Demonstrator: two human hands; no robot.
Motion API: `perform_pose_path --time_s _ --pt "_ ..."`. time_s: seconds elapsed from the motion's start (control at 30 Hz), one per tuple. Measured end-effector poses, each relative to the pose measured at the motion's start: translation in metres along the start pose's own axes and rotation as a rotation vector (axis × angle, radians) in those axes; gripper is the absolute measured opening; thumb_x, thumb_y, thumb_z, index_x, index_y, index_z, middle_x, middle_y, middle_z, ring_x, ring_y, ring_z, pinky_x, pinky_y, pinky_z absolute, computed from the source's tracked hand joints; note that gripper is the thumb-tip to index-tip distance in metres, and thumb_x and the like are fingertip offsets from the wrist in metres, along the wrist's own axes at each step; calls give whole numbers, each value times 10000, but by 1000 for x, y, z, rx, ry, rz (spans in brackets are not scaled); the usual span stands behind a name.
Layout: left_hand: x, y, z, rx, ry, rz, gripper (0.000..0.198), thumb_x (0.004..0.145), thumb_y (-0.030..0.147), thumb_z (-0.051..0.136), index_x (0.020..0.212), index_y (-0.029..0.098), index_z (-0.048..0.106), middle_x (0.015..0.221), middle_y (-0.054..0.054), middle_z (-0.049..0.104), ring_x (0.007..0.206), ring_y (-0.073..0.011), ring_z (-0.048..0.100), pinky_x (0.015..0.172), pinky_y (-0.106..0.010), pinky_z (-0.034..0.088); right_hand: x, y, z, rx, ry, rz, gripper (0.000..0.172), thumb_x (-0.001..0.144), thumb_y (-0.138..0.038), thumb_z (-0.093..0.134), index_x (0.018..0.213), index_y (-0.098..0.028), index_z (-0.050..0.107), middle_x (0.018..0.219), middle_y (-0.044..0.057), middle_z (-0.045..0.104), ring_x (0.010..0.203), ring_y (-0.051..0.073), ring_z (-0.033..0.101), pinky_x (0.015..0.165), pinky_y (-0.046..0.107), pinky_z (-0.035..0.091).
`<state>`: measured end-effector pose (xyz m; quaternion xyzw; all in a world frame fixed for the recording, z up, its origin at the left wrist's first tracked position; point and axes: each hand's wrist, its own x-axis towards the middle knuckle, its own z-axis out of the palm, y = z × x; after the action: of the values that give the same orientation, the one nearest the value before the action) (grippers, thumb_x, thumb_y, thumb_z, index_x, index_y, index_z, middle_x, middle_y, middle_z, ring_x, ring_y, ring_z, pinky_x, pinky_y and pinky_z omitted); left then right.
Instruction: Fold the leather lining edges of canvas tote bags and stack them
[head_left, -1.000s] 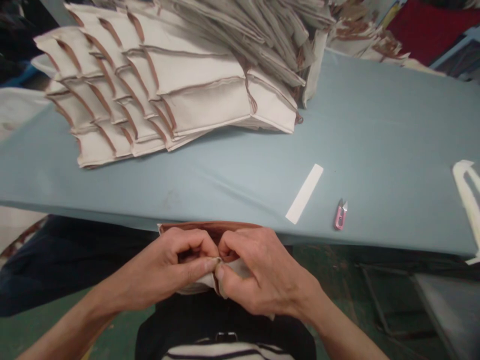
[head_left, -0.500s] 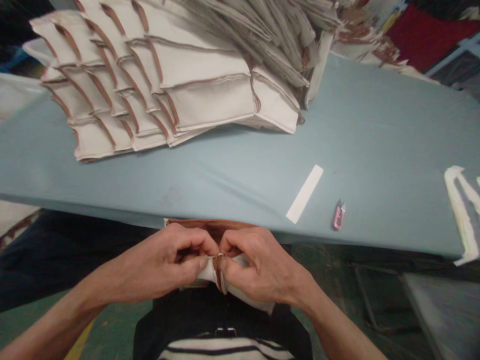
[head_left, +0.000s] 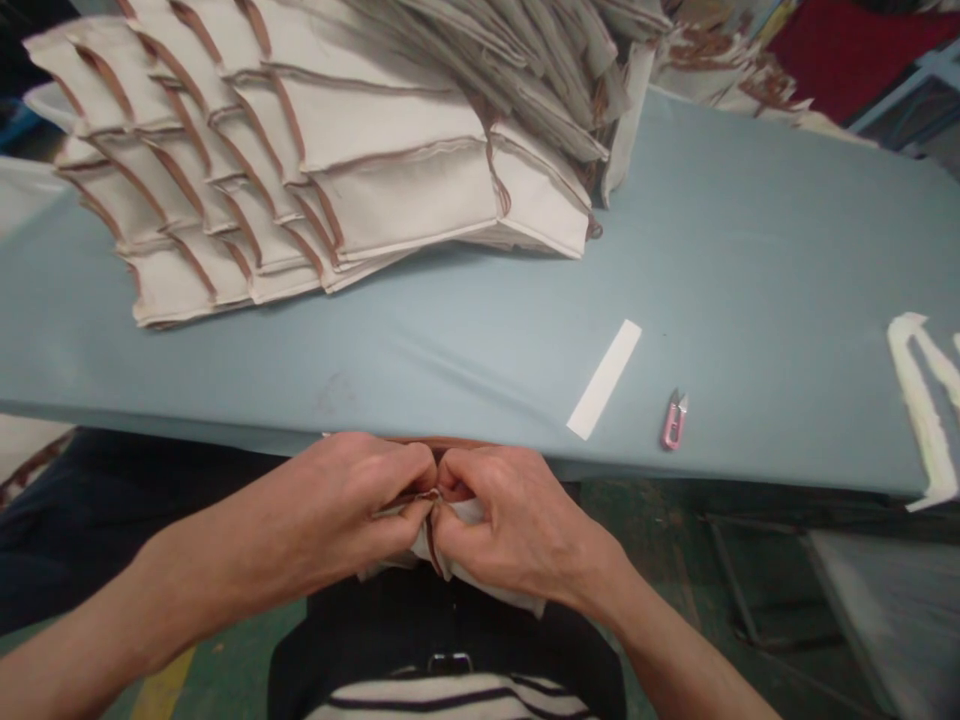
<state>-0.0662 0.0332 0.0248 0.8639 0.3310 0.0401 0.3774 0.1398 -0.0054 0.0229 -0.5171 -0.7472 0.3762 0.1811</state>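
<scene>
At the table's near edge, above my lap, both hands pinch a white fabric piece with brown edging (head_left: 469, 512). My left hand (head_left: 352, 505) grips its seam from the left, thumb and fingers pressed together. Against it, my right hand (head_left: 510, 515) pinches the same seam from the right, fingers curled. The hands' knuckles nearly touch. Most of the fabric is hidden beneath the hands, with a brown strip showing behind them and a white part below.
A blue-grey table (head_left: 735, 300) spans the view. On it lie stacked white fabric pieces with brown edging (head_left: 405, 190), grey folded fabric (head_left: 517, 60), a white strip (head_left: 604, 380), pink thread snips (head_left: 674, 420) and a pale bent strip (head_left: 924, 410). A dark metal frame (head_left: 731, 590) stands lower right.
My left hand has turned so its back faces up more, and its fingers have closed nearer the right hand's at the seam. The view has shifted slightly.
</scene>
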Motion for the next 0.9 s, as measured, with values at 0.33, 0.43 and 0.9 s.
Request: perform_pose_path --time_s 0.33,0.43,0.9 --pt "19 5 -10 -17 -120 46 166 870 68 525 786 209 545 711 62 613 606 -103 521 587 -258 309 0 0 -1 -231 -69 59 95 882 -147 637 899 -180 725 953 73 805 918 243 718 781 326 403" --pt "15 7 -6 -66 -32 84 192 937 97 524 778 206 514 712 64 594 612 -98 506 587 -242 320 1 -4 -2 -248 -59 52 133 878 -153 627 954 -166 734 1001 95 804 966 269 726 814 332 426" --pt "1 -17 10 -98 159 207 163 985 96 513 906 212 595 746 53 637 626 -98 581 604 -216 398 9 24 -1 349 -130 61 118 775 -231 620 688 -207 544 610 -81 483 565 98 413 534 231 291"
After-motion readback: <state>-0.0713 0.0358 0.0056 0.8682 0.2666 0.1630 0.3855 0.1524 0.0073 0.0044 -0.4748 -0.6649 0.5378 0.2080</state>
